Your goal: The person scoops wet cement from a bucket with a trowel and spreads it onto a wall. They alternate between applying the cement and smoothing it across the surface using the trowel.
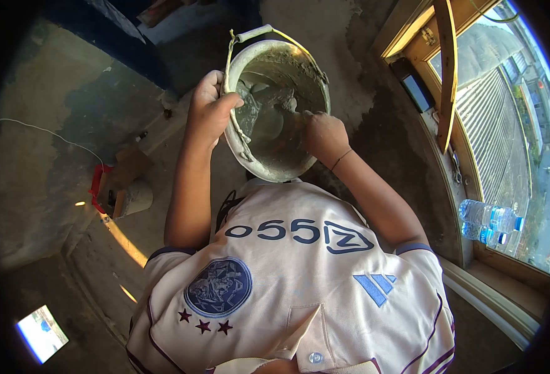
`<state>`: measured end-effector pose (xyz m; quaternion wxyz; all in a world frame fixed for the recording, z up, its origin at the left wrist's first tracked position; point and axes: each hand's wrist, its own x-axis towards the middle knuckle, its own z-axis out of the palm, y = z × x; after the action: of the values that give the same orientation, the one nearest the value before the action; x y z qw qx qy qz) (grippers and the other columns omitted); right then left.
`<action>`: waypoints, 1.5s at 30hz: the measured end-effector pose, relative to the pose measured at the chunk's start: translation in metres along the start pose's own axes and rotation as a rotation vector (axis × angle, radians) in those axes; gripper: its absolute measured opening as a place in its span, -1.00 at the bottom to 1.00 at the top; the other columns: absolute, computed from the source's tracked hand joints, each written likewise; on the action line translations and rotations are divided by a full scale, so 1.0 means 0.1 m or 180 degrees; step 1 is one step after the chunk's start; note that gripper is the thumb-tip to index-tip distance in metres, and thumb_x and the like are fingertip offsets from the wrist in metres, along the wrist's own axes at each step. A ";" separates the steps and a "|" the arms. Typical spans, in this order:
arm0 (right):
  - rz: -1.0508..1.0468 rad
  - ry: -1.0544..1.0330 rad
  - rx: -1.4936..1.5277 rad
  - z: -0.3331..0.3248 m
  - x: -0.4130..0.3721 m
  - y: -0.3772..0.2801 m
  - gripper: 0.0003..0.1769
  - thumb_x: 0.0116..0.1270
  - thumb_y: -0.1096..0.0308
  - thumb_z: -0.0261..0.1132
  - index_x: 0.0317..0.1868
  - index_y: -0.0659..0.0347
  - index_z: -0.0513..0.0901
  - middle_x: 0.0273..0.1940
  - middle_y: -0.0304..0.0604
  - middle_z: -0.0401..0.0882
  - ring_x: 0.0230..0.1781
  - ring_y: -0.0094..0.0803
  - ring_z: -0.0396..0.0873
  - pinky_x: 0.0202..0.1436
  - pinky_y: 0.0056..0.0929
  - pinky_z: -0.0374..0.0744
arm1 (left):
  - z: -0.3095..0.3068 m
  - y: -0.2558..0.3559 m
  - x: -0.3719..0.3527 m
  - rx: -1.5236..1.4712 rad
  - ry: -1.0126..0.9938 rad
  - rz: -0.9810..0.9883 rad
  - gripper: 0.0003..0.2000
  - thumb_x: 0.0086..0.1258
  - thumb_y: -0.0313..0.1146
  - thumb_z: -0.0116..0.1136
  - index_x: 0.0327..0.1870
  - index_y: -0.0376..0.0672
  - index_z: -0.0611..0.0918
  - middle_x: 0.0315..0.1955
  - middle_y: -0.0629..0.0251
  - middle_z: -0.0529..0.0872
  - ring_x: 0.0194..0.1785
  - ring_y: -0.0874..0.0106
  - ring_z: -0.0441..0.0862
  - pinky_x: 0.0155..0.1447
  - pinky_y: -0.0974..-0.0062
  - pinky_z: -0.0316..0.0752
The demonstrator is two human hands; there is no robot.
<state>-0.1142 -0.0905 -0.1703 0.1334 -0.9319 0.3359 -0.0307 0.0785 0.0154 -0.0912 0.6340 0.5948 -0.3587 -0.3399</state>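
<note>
A pale bucket (230, 73), tilted with its mouth towards me, has wet grey cement mix (261, 128) inside and smeared up its walls. My left hand (211, 111) grips the left rim, thumb over the edge and fingers outside. At the right side of the mouth, my right hand (326, 136) is closed in a fist around what looks like the handle of a cement-coated trowel (289, 104), its blade reaching into the bucket. Much of that tool is hidden by the fist and the mix. The wire handle with its white grip (254, 33) rests at the far rim.
On the right, a window with a wooden frame (447, 81) has plastic water bottles (488, 216) on its sill. A phone-like dark device (416, 90) leans near the frame. To the left, a white cable (53, 133) runs towards a red object (97, 187) beside a pale container (139, 198).
</note>
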 end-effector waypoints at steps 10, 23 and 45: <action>-0.0304 0.0825 0.0533 0.00 -0.02 0.09 -0.66 0.22 0.12 0.21 -0.12 0.19 0.58 -0.36 -0.05 0.58 -0.41 -0.07 0.59 -0.37 -0.17 0.56 | 0.04 -0.02 0.08 0.0149 -0.0276 -0.0195 -0.81 0.00 -0.63 0.05 -0.32 -0.22 0.47 -0.42 0.37 0.55 -0.35 0.62 0.46 -0.21 0.68 0.36; -0.0354 0.1257 0.1213 0.12 -0.58 0.52 -0.66 0.17 0.22 0.29 -0.11 0.25 0.55 -0.33 -0.05 0.56 -0.41 -0.04 0.57 -0.37 -0.19 0.53 | -0.14 -0.34 0.11 0.0008 0.0092 -0.0166 -0.72 -0.02 -0.59 0.07 -0.20 -0.30 0.48 -0.34 0.29 0.56 -0.27 0.52 0.52 -0.13 0.60 0.41; 0.2126 0.1385 0.1674 1.26 -1.78 1.71 -0.68 0.20 0.27 0.28 -0.14 0.35 0.58 -0.29 0.21 0.58 -0.25 0.12 0.56 -0.17 -0.19 0.51 | -0.75 -1.14 -0.02 0.0187 0.0886 -0.0492 -0.72 0.03 -0.63 0.03 -0.17 -0.29 0.49 -0.28 0.32 0.57 -0.20 0.51 0.48 -0.04 0.60 0.35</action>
<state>-0.3393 -0.0750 -0.3323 0.2939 -0.6795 0.6180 -0.2645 0.1416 0.0487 -0.2074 0.6319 0.6803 -0.2303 -0.2912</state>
